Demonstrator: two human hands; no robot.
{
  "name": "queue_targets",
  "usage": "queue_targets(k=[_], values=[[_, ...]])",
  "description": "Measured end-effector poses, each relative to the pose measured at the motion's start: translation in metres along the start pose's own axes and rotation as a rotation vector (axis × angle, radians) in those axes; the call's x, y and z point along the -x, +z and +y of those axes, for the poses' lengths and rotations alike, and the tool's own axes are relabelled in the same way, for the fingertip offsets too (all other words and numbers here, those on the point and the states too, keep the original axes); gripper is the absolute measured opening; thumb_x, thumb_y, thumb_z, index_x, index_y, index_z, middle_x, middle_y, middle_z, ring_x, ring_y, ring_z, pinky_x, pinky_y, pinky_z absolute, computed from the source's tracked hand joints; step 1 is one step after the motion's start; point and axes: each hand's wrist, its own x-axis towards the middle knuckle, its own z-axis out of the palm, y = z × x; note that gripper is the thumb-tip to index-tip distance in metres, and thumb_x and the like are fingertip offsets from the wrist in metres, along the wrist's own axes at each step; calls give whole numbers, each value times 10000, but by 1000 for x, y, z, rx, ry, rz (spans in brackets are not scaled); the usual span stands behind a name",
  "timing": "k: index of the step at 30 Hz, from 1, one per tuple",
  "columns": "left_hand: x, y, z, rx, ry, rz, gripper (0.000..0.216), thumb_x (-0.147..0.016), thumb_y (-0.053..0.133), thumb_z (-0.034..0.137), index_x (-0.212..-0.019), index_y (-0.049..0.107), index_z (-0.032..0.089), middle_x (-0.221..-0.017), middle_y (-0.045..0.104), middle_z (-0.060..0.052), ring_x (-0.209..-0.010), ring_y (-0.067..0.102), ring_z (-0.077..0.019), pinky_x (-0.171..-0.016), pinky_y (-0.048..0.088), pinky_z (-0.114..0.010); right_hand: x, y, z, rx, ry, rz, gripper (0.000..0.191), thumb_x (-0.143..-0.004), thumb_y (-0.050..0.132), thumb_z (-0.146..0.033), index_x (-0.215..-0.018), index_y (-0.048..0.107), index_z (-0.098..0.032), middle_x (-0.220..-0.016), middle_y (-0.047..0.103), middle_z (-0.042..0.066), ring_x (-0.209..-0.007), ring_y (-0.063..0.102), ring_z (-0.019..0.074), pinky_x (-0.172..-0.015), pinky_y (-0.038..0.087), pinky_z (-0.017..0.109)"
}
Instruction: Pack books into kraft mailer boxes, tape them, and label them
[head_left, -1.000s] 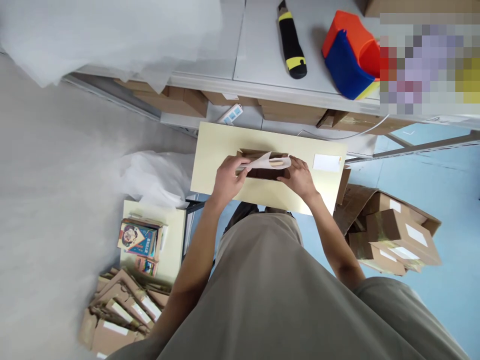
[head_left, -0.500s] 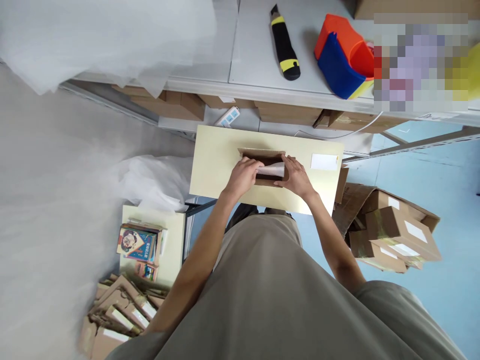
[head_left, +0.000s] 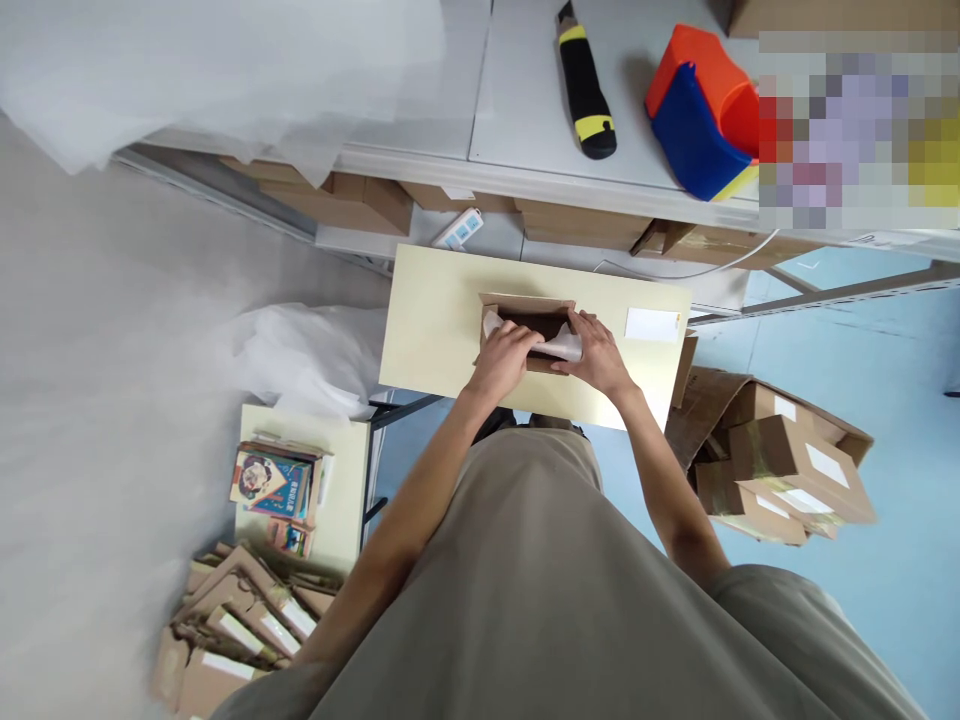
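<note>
An open cardboard box (head_left: 529, 301) sits on a small pale yellow table (head_left: 427, 310) in front of me. Inside it lies a white packing sheet (head_left: 564, 346), with one end poking up at the box's left side. My left hand (head_left: 504, 362) reaches over the near left part of the box, its fingers curled closed on the sheet. At the right end of the box, my right hand (head_left: 602, 358) grips the side wall, thumb near me and fingers at the far corner. The bottom of the box is dark, and my hands partly cover the sheet.
A white label (head_left: 652, 324) lies right of the box. Beyond is a grey shelf (head_left: 517, 120) with a utility knife (head_left: 586, 85) and an orange-blue holder (head_left: 694, 130). Books (head_left: 274, 485) and flattened cartons (head_left: 240, 620) are at lower left. Packed boxes (head_left: 795, 460) stand at right.
My left hand has shifted right and slightly toward me over the box. The white sheet is crumpled further right, and its left end now shows. My right hand stays at the box's right end.
</note>
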Motion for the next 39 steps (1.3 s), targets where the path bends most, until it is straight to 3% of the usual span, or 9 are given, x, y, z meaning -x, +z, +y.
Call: queue_targets(k=[5, 11, 21, 30, 39], values=[[4, -1, 4, 137, 8, 76, 398, -1069, 440, 72, -1271, 743, 233, -1226, 793, -77, -1213, 629, -290, -1033, 538, -424, -2, -1, 0, 3, 9, -1, 1206, -854, 928, -498, -1812, 258, -202, -1761, 474, 188, -1703, 327, 423, -1381, 287, 671], [7, 3, -8, 130, -51, 61, 421, -1027, 452, 46, -1239, 757, 244, -1210, 790, -86, -1210, 635, -308, -1044, 544, -461, -3, -2, -1, 7, 5, -15, 1208, -863, 921, -494, -1816, 239, -199, -1763, 468, 199, -1704, 321, 434, -1372, 273, 703], [32, -22, -25, 18, -66, 64, 464, -1007, 452, 49, -1276, 768, 258, -1241, 780, -91, -1200, 607, -332, -1076, 522, -492, -2, 7, -7, 13, -10, -51, 1171, -878, 912, -403, -1815, 239, -201, -1778, 450, 185, -1717, 297, 407, -1369, 305, 676], [35, -13, -59, 47, -149, 98, 438, -1022, 441, 83, -1259, 773, 240, -1192, 796, -97, -1180, 620, -327, -1043, 534, -465, -6, 12, -10, 52, -16, -108, 1354, -817, 962, -417, -1838, 89, -244, -1868, 258, 145, -1739, 229, 412, -1397, 256, 665], [34, -21, -31, 98, -108, 102, 432, -1037, 442, 94, -1256, 779, 254, -1221, 787, -89, -1191, 617, -318, -1053, 540, -469, -8, 18, -10, 65, -22, -118, 1398, -811, 963, -419, -1839, 28, -260, -1884, 202, 132, -1750, 193, 403, -1402, 236, 662]])
